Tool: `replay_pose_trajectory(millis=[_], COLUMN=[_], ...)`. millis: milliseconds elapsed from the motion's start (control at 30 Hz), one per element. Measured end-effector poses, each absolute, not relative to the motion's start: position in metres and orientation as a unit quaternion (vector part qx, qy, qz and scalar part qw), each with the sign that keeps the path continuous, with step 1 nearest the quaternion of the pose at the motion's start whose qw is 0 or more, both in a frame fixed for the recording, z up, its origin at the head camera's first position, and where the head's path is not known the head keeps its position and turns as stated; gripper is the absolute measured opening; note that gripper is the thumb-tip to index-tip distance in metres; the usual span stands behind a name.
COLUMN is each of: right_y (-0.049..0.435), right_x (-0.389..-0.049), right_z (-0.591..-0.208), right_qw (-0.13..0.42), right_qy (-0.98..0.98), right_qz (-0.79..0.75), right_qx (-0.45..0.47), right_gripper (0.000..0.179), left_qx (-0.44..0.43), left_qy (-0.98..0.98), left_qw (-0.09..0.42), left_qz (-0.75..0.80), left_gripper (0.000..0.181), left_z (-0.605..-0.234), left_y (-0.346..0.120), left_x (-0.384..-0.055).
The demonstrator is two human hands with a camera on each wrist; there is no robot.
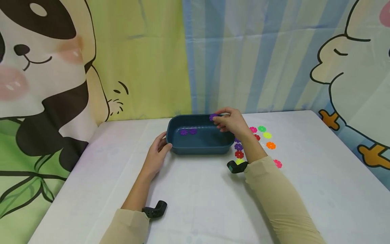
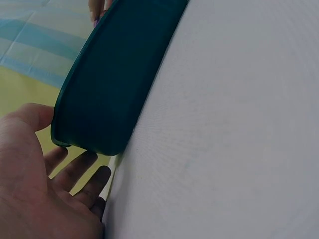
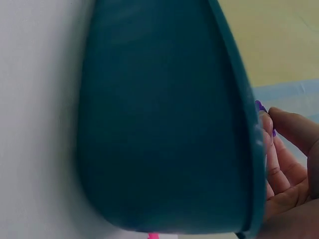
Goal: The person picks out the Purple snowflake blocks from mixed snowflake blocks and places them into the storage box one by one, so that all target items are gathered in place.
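Note:
A dark teal rectangular plastic box (image 1: 201, 150) stands on the table, with two purple flower-shaped discs (image 1: 183, 132) lying on its floor. My left hand (image 1: 157, 154) holds its left end: in the left wrist view the thumb meets the rim and the fingers (image 2: 82, 172) are at the outer end wall. Over the box's back right part, my right hand (image 1: 233, 122) pinches another purple flower-shaped disc (image 1: 213, 117) between thumb and fingers. The right wrist view shows only an edge of this disc (image 3: 260, 106); the box wall hides part of the hand.
Right of the box lie several loose flower-shaped discs, among them a red one (image 1: 239, 154), an orange one (image 1: 271, 145) and a green one (image 1: 262, 128). The right forearm covers part of that group. A patterned curtain (image 1: 146, 61) hangs behind the white table (image 1: 195, 189).

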State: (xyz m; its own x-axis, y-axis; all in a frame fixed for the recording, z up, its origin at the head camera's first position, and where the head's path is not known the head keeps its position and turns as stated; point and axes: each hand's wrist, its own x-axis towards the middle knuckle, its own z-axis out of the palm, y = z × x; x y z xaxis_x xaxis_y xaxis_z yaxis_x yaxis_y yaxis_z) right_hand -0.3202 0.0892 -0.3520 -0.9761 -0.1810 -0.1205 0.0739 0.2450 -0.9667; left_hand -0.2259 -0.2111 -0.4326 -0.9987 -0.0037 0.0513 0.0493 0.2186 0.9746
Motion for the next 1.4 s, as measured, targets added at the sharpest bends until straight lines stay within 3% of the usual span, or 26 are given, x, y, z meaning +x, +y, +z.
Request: replay_pose_trajectory(millis=[533,1100,1400], right_y=[0.060,0.045,0.039], right_x=[-0.333,-0.344,-0.349], right_z=[-0.362,-0.383,-0.391], right_qw=[0.125,0.193,0.190], right_qy=[0.777,0.806,0.834], right_qz=[-0.617,-0.559,-0.518], right_qx=[-0.027,-0.015,-0.002], right_gripper=[0.034,0.031,0.030], left_qx=[-0.024,-0.015,-0.022], left_qy=[-0.782,-0.779,-0.781], left_qw=[0.032,0.026,0.032], left_qz=[-0.622,-0.626,-0.624], left_gripper=[0.057,0.057,0.057], left_z=[-0.432,-0.433,-0.433], left_y=[-0.211,-0.210,-0.211], left_x=[-0.226,-0.226,-0.226])
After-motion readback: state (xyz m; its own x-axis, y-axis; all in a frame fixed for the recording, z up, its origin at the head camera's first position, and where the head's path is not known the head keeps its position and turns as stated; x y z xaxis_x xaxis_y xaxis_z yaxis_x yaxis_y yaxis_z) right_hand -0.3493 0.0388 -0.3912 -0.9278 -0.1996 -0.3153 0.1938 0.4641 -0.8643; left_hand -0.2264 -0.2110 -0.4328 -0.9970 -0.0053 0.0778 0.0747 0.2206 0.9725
